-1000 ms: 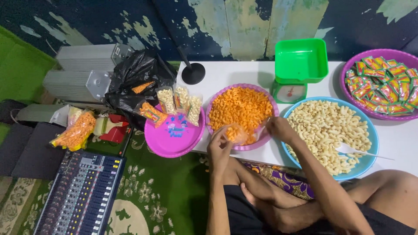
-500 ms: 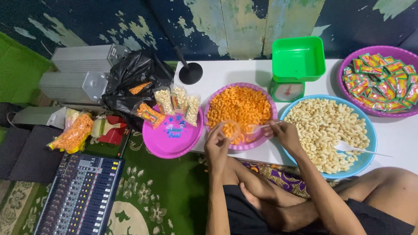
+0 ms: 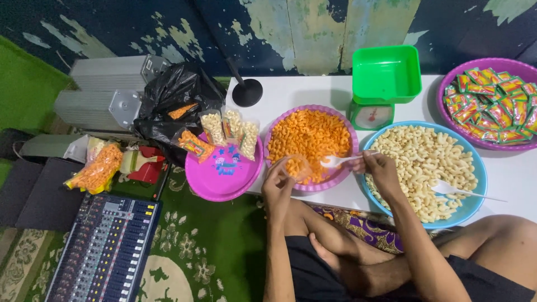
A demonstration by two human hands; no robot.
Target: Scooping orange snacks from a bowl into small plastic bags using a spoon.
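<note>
A small clear plastic bag (image 3: 295, 166) partly filled with orange puffed snacks sits pinched in the fingers of the left hand (image 3: 278, 182), held over the near rim of the round purple plastic basin (image 3: 345, 128) heaped with the same orange snacks. The right hand (image 3: 380, 169), just beside the left and a little farther along the bench, is closed around the handle of a white plastic spoon (image 3: 339, 161), whose bowl points toward the bag's mouth above the orange heap. Beyond the right hand lies a wide blue plastic basin (image 3: 476, 168) full of pale puffed snacks, with a second white spoon (image 3: 461, 190) resting in it. Farther out past that basin stands another purple basin (image 3: 447, 114) holding red and green wrapped sweets. Behind the two hands, a small green kitchen scale (image 3: 383, 84) with a square pan stands on the white bench (image 3: 296, 92). To the outside of the left hand rests a pink round plastic tray (image 3: 221, 176) carrying several filled small bags (image 3: 229, 128), with a black plastic sack (image 3: 173, 95) just behind it. Lower on the floor lies a dark audio mixing console (image 3: 106, 246).
</note>
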